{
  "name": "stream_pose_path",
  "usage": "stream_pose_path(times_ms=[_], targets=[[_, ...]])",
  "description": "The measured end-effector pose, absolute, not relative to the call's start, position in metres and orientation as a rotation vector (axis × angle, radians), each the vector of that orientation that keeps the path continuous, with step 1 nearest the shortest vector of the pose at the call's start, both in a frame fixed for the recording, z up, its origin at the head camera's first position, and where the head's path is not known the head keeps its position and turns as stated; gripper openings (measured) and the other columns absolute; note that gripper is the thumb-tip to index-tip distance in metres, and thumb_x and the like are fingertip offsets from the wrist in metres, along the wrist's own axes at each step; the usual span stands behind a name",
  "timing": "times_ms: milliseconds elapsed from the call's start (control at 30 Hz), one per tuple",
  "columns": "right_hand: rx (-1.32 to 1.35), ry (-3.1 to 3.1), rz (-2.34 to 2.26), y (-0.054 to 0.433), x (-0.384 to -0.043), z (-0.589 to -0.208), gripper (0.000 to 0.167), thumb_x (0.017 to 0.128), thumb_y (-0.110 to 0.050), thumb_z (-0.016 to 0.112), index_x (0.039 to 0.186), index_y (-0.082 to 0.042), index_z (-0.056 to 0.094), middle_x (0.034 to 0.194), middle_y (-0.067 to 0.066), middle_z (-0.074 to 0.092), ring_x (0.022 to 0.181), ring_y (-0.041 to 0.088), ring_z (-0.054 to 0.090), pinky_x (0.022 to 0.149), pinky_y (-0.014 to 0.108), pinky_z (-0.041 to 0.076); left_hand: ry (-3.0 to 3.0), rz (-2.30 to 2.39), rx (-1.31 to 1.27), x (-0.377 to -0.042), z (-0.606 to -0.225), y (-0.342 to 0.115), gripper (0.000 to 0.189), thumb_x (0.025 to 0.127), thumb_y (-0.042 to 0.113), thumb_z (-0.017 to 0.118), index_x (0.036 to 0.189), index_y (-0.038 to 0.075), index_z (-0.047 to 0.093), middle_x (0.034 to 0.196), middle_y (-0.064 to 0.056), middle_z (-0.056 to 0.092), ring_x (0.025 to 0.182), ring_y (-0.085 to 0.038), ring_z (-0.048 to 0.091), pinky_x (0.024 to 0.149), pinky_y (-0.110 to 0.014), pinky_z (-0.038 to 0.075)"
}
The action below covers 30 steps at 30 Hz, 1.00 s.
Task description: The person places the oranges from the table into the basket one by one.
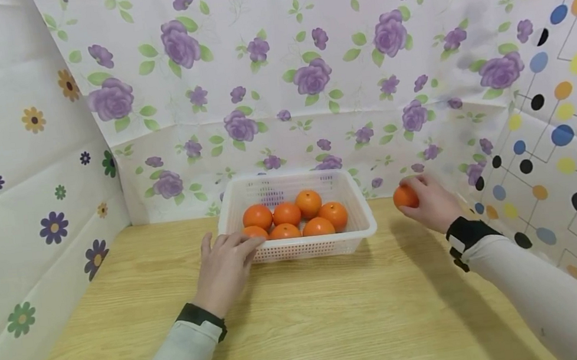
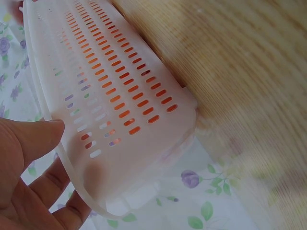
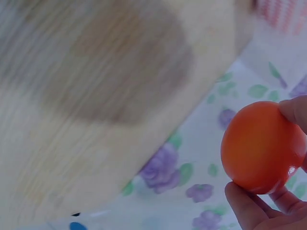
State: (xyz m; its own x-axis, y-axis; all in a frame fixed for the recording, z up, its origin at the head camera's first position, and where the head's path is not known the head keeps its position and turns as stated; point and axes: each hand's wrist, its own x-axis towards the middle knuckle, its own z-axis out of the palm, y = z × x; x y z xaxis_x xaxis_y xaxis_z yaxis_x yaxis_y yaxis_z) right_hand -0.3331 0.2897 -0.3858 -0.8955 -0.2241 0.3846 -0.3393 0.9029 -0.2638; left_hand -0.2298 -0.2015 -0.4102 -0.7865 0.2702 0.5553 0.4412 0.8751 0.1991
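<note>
A white perforated plastic basket (image 1: pixel 307 250) stands on the table and holds several oranges (image 1: pixel 309 203). My left hand (image 1: pixel 225 264) grips its near left corner; the left wrist view shows the thumb (image 2: pixel 41 136) on the outer side of the rim and the fingers on the other. Orange skins show through the slots of the basket wall (image 2: pixel 180 127). To the right of the basket, my right hand (image 1: pixel 434 202) holds one orange (image 1: pixel 404 197) between thumb and fingers, raised above the table. In the right wrist view this orange (image 3: pixel 259 148) looks smooth and glossy.
The wood-grain table (image 1: pixel 304 315) runs back to a cloth with purple flowers (image 1: pixel 257 88). A flower-print sheet (image 1: pixel 29 203) hangs at the left, and a sheet with coloured dots (image 1: pixel 565 166) borders the right side, close beyond my right hand.
</note>
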Motion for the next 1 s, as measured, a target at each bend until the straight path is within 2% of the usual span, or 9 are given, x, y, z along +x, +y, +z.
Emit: stream_pose_path(times_ms=[200, 467, 767, 1000], targets=[[0.454, -2.677, 0.496, 0.263, -0.327, -0.363, 0.054, 0.098, -0.023, 0.085, 0.144, -0.007, 0.061, 0.139, 0.030, 0.052, 0.106, 0.050, 0.064, 0.091, 0.068, 0.058, -2.497, -0.440, -0.520, -0.230, -0.410, -0.202, 0.039, 0.095, 0.009, 0.090, 0.130, 0.024, 0.083, 0.122, -0.005, 0.079, 0.115, -0.036, 0.068, 0.122, -0.078, 0.024], [0.489, -2.716, 0.569, 0.225, -0.313, -0.342, 0.055, 0.101, -0.023, 0.085, 0.148, -0.009, 0.058, 0.147, 0.030, 0.048, 0.110, 0.051, 0.066, 0.097, 0.067, 0.057, -2.509, -0.447, -0.516, -0.230, -0.410, -0.202, 0.039, 0.096, 0.010, 0.089, 0.131, 0.024, 0.082, 0.124, -0.005, 0.078, 0.116, -0.036, 0.068, 0.123, -0.078, 0.022], [0.655, -2.737, 0.657, 0.187, -0.302, -0.333, 0.053, 0.099, -0.023, 0.087, 0.145, -0.013, 0.061, 0.144, 0.020, 0.050, 0.112, 0.043, 0.066, 0.099, 0.060, 0.060, -2.505, -0.451, -0.523, -0.231, -0.411, -0.201, 0.039, 0.095, 0.010, 0.089, 0.131, 0.024, 0.082, 0.124, -0.004, 0.078, 0.116, -0.035, 0.068, 0.122, -0.079, 0.022], [0.806, -2.793, 0.547, 0.170, -0.304, -0.338, 0.054, 0.096, -0.021, 0.089, 0.144, -0.014, 0.063, 0.141, 0.018, 0.052, 0.099, 0.036, 0.067, 0.091, 0.053, 0.063, -2.506, -0.443, -0.520, -0.230, -0.411, -0.201, 0.039, 0.095, 0.009, 0.089, 0.131, 0.024, 0.082, 0.124, -0.004, 0.078, 0.116, -0.036, 0.068, 0.122, -0.079, 0.022]])
